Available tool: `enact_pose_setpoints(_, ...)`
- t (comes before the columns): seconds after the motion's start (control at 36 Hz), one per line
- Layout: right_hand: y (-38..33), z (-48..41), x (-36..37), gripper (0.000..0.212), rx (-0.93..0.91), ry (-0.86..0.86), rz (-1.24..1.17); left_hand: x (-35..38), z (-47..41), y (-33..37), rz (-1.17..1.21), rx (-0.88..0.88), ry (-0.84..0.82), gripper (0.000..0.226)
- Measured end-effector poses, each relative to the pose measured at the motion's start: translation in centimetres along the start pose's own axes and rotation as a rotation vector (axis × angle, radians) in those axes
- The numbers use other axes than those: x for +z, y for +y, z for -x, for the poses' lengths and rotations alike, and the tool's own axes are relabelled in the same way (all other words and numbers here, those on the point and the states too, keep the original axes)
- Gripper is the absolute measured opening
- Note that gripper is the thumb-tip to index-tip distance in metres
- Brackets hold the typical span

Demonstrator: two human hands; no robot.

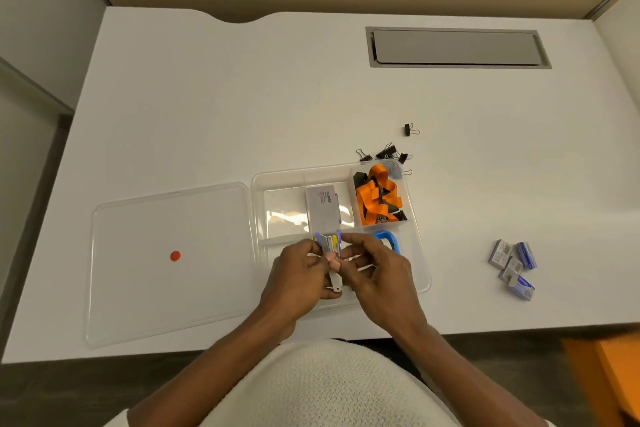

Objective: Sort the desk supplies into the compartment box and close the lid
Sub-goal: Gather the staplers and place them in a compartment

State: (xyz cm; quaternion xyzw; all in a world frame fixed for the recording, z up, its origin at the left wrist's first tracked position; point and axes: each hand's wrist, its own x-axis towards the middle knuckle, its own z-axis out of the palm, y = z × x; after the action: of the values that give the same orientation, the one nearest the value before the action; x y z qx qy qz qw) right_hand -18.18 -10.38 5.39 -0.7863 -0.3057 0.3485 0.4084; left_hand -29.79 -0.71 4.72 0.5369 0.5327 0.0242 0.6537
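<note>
Metal stapler (330, 255), seemingly upright, pinched by both hands over compartment box (424, 274).

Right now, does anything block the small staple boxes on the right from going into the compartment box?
Nothing visible does. The staple boxes lie on bare desk right of the compartment box, whose lid lies off to its left.

Single head-worn view, wide-angle, looking forward and steeply down from above the seated person's torso. The tabletop (207, 107) fills most of the frame, its near edge running across the lower third, its far edge meeting a partition wall at the top. Straight edges bow outward toward the corners. Both forearms enter from the bottom; the left hand (299, 276) and right hand (375, 274) sit close below centre, over the box (420, 263). No second view overlaps.
</note>
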Motion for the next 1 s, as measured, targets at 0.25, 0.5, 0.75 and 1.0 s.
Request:
enact_pose_setpoints(0.25,0.4,0.2,-1.3,0.047,-0.044,-0.077,0.22,0.1,-0.2,0.2,0.165,-0.13,-0.067,0.018)
enact_pose_setpoints(0.5,1.3,1.2,1.6,0.037,-0.03,0.136,0.452,0.2,0.1,0.0,-0.259,0.053,-0.017,0.013)
enact_pose_setpoints(0.75,3.0,0.1,4.0,0.041,-0.214,0.252,1.005,-3.6,-2.9,0.2,-0.823,0.604,0.491,0.032)
enact_pose_setpoints(1.0,5.0,-0.9,4.7,0.038,-0.137,0.22,1.098,-3.2,-4.1,-1.0,-0.89,0.543,0.368,0.031)
